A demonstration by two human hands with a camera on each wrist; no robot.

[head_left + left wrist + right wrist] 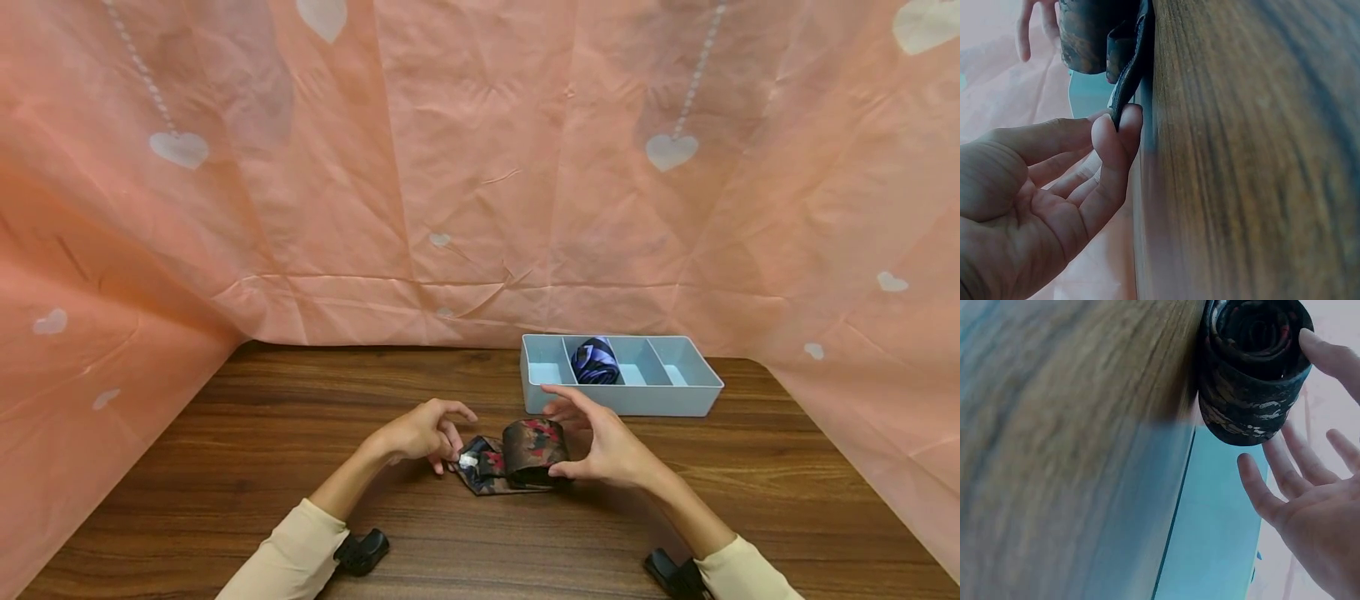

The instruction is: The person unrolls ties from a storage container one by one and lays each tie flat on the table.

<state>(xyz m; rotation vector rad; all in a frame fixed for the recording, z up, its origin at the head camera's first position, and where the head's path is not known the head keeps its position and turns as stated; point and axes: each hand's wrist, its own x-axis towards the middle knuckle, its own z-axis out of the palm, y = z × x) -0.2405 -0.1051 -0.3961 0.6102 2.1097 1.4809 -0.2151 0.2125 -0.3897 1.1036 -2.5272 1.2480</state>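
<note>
A dark necktie with a brown and red pattern (534,446) lies mostly rolled up on the wooden table, its wide end flat and stretching left from the roll. My left hand (422,432) pinches the tip of that end between thumb and finger, as the left wrist view shows. Around the right side of the roll is my right hand (611,446), fingers spread. Its thumb touches the rim of the roll (1250,394) in the right wrist view, while the other fingers extend loosely behind it. The coil's spiral layers face the right wrist camera.
Behind the right hand stands a light blue divided box (637,402). A rolled blue striped necktie (596,362) sits in its second compartment from the left. A pink curtain with white hearts (480,183) hangs around the back and sides of the table (300,400).
</note>
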